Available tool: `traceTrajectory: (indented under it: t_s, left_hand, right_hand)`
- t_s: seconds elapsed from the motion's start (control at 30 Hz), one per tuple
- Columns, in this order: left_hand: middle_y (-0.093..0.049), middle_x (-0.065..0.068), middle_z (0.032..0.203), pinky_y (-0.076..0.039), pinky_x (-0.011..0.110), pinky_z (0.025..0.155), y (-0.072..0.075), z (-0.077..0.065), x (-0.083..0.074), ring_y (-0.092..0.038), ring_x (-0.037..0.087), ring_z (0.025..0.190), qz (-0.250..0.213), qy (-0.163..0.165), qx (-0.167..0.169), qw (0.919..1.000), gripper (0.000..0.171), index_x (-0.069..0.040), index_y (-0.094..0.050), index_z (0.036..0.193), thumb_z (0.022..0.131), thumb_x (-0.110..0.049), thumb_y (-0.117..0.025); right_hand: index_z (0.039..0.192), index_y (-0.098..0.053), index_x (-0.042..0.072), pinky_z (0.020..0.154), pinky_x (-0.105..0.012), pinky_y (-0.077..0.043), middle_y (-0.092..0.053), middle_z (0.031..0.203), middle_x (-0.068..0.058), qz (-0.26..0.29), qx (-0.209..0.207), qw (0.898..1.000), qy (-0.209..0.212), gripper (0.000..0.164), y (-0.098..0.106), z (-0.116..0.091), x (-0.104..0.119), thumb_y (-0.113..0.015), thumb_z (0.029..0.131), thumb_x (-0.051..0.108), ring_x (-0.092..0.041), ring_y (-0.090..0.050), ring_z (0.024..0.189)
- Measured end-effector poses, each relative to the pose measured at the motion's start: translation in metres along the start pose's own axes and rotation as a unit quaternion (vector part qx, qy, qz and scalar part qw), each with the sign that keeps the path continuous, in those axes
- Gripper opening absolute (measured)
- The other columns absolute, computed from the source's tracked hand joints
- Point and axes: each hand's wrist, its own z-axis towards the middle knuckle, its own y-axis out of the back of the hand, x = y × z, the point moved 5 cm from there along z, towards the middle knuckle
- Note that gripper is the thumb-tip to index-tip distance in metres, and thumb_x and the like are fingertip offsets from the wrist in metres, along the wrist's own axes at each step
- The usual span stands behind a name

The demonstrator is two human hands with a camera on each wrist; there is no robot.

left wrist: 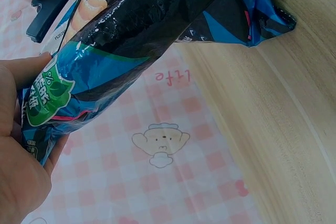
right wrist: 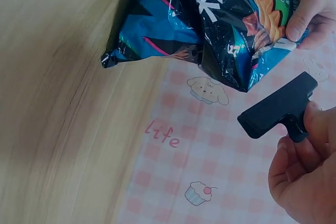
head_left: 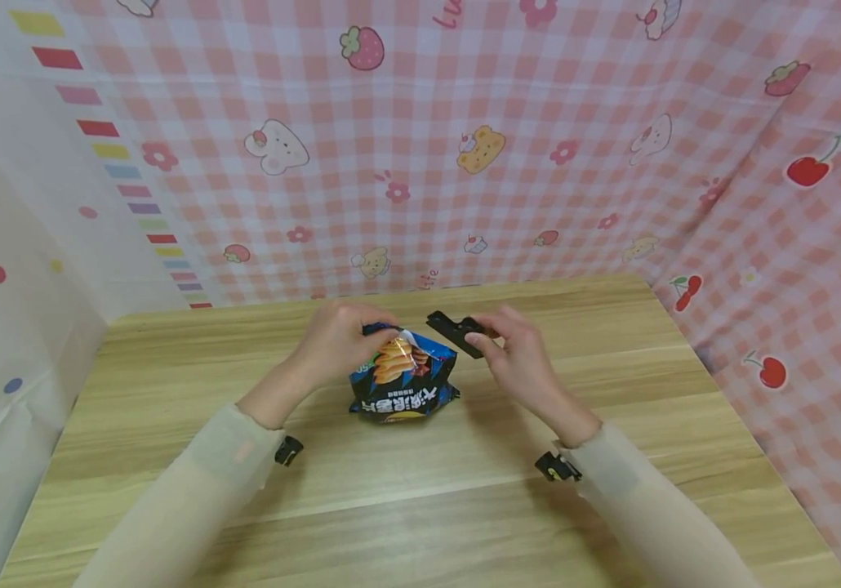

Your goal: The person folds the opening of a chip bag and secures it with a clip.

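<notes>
A black and blue bag of potato chips (head_left: 404, 377) stands on the wooden table, its printing upside down in the head view. My left hand (head_left: 340, 341) pinches the bag's top edge at its left corner, thumb in front. In the left wrist view the chip bag (left wrist: 121, 40) bulges, its top folded toward the thumb. Just right of the bag's top, my right hand (head_left: 519, 351) holds a black bag clip (head_left: 456, 333) by its handle between thumb and fingers. The right wrist view has the clip (right wrist: 278, 106) apart from the bag, its long bar angled toward the top edge.
The wooden table (head_left: 420, 506) runs back to a pink checked cloth (head_left: 406, 163) hung behind it. More patterned cloth (head_left: 795, 269) lines the right side, and a pale sheet (head_left: 9, 245) hangs on the left. Small black wrist cameras (head_left: 557, 466) sit at both cuffs.
</notes>
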Motion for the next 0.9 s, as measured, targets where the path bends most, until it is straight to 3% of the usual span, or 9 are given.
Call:
traceTrajectory:
  t_s: [0.33, 0.5, 0.73, 0.9]
  left_hand:
    - [-0.08, 0.008, 0.098, -0.056, 0.027, 0.06, 0.0, 0.0, 0.0, -0.074, 0.012, 0.075, -0.001, -0.005, -0.003, 1.0, 0.01, -0.006, -0.084, 0.101, 0.091, -0.008, -0.082]
    - [-0.08, 0.009, 0.1, -0.049, 0.026, 0.054, 0.0, -0.001, 0.001, -0.066, 0.007, 0.063, -0.005, -0.002, 0.002, 1.0, 0.011, -0.005, -0.083, 0.102, 0.092, -0.008, -0.081]
    - [-0.08, 0.007, 0.101, -0.044, 0.025, 0.051, 0.0, -0.001, 0.001, -0.057, 0.005, 0.056, -0.011, 0.019, 0.01, 0.9997, 0.012, -0.008, -0.083, 0.103, 0.092, -0.007, -0.081]
    - [-0.08, 0.006, 0.101, -0.047, 0.026, 0.054, -0.001, 0.0, 0.002, -0.059, 0.006, 0.059, -0.012, 0.03, 0.011, 0.9994, 0.011, -0.008, -0.083, 0.103, 0.092, -0.008, -0.08]
  right_hand:
    - [0.11, -0.076, -0.009, 0.061, -0.025, -0.044, -0.069, 0.09, -0.013, -0.002, -0.011, 0.998, 0.066, 0.024, -0.008, 0.004, 0.006, -0.081, 0.086, -0.006, -0.017, -0.053, 0.072]
    - [0.107, -0.077, -0.009, 0.06, -0.025, -0.044, -0.066, 0.085, -0.011, 0.006, -0.009, 0.995, 0.1, 0.022, -0.013, 0.006, 0.008, -0.081, 0.086, -0.006, -0.017, -0.052, 0.071]
    - [0.105, -0.077, -0.008, 0.063, -0.028, -0.048, -0.068, 0.086, -0.011, 0.006, -0.009, 0.991, 0.134, 0.021, -0.017, 0.008, 0.013, -0.082, 0.085, -0.006, -0.019, -0.057, 0.073]
    - [0.103, -0.078, -0.007, 0.062, -0.029, -0.047, -0.066, 0.084, -0.009, -0.006, -0.008, 0.988, 0.152, 0.019, -0.017, 0.009, 0.014, -0.083, 0.084, -0.007, -0.018, -0.055, 0.073]
